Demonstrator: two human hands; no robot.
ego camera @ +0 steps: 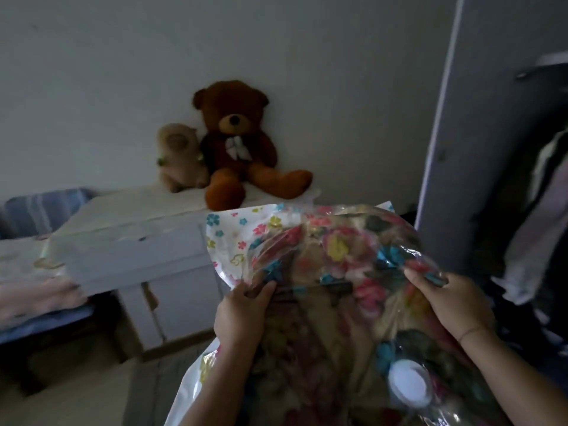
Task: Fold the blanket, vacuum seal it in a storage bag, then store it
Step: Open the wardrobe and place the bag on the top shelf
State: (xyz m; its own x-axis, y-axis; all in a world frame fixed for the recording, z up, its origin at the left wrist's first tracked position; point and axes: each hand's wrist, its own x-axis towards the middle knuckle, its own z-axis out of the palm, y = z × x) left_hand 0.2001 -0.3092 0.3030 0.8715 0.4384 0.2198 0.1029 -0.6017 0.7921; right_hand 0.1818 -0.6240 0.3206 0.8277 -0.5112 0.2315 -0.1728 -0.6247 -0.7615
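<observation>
In the head view, both hands hold up a clear storage bag (pixel 310 272) printed with small coloured flowers, and the floral blanket (pixel 332 305) sits packed inside it, filling the near middle and right of the scene. The left hand (pixel 241 312) grips the bag's left side, its fingers (pixel 261 292) curled over a bunched fold of plastic with the thumb pressed against it. The right hand (pixel 451 302) grips the right edge, fingers wrapped round the crinkled film, a thin band on its wrist. A round white valve (pixel 410 384) shows on the bag's near face, just inside the right forearm. The bag's empty printed top corner sticks up at the far left of the bundle. Beyond it stands a white cabinet (pixel 138 238) against the wall, and on its top sit a brown teddy bear (pixel 239 142) and, touching its left side, a smaller beige plush toy (pixel 179 155). A bed (pixel 33 281) with pale bedding lies at the left. At the right, an open wardrobe door (pixel 479 118) stands upright, with dark clothes (pixel 541 216) hanging beyond it.
</observation>
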